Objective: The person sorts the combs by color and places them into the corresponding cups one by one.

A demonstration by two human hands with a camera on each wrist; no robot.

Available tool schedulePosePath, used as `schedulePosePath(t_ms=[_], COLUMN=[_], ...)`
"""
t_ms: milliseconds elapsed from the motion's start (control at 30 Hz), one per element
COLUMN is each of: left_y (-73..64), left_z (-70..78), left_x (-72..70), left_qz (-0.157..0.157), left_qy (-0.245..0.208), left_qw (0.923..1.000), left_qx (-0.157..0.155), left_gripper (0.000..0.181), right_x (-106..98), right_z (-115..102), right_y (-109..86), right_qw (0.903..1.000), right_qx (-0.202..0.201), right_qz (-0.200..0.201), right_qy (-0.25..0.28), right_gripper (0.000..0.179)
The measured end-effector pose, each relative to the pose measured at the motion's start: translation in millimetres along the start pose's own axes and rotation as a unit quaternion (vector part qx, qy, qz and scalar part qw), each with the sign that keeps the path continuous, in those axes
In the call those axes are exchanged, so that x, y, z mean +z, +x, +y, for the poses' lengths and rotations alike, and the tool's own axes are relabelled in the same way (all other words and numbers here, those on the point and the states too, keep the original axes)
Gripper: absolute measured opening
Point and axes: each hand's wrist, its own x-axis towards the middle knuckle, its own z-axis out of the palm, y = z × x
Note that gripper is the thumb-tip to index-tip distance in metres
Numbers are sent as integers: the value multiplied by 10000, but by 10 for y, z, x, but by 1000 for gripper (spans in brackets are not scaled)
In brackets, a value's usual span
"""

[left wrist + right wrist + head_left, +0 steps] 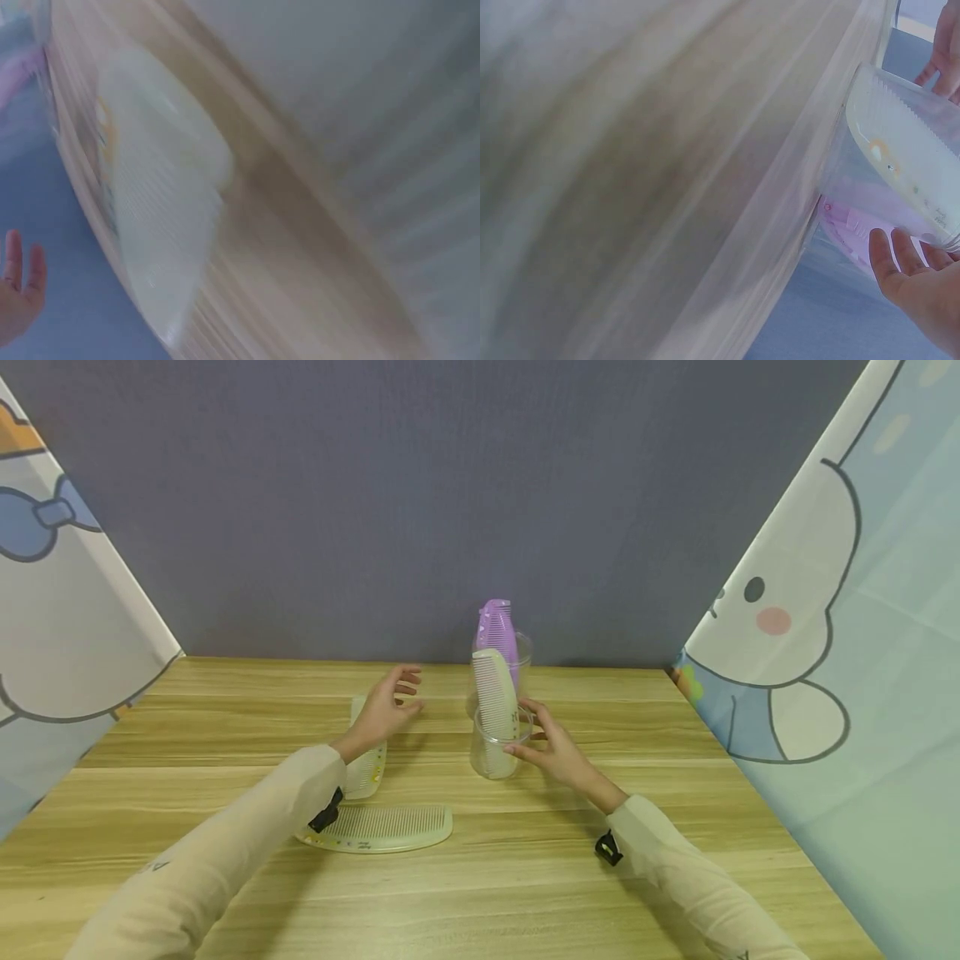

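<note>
My right hand (pixel 558 756) holds the rim of a clear plastic cup (pixel 478 758), thumb in front and fingers at the far side. Inside that cup a pale cream comb (pixel 495 693) stands tilted, its upper end above the rim. My left hand (pixel 382 710) hovers over the table left of the cup, fingers spread and loosely bent, holding nothing. Beneath the left wrist lies another cream comb (pixel 366 774), partly hidden by the arm. The left wrist view is blurred but shows a pale comb (pixel 161 187) and part of the left hand.
Behind the held cup stands a second clear cup (pixel 525 647) with a purple comb (pixel 497 627) in it. A cream comb (pixel 393 835) lies crosswise nearer me. A dark grey panel (pixel 450 510) rises along the wooden table's (pixel 525 893) back edge.
</note>
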Motion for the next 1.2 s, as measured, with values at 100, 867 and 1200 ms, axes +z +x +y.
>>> schedulePosePath(t_ms=[100, 867, 1200], left_y=[4, -112, -159], left_z=[-91, -457, -515], left_x=[-72, -540, -623], left_qz=[73, -406, -597], left_qy=[323, 2133, 2680], left_qw=[9994, 9747, 9592], left_qx=[-53, -524, -680], left_gripper=[54, 60, 63], right_x=[0, -4, -6], right_z=[-4, 0, 5], right_y=[-3, -3, -2], right_qw=[10000, 10000, 10000], right_qx=[10, 17, 48], right_qz=[-7, -2, -41], right_qy=[5, 36, 19], right_gripper=[71, 71, 71])
